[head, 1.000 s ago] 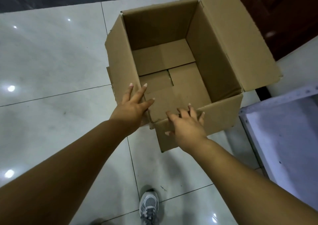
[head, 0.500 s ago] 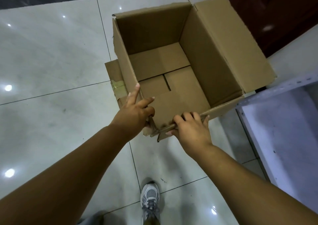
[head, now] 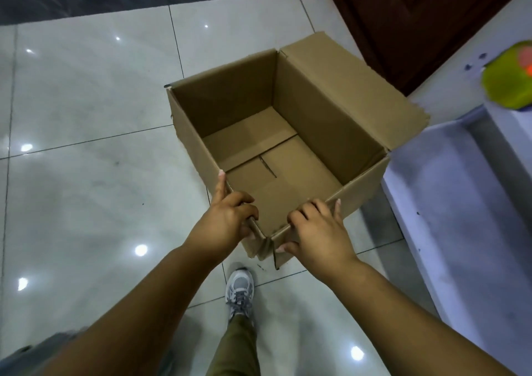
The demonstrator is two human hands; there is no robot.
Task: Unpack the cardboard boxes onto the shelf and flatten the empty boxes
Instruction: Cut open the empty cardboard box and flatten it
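Head view looks down into the cardboard box (head: 276, 157), empty, upright and open over the tiled floor (head: 86, 116); the left hand (head: 227, 220) is clamped on the box's near-left wall, index finger laid along the rim; the right hand (head: 319, 231) grips the near-right wall beside the box's nearest corner; a second ago both palms lay flat and open there, and the box has since swung further from the white shelf (head: 460, 203) at its right; emptying looks done, so flattening probably comes next.
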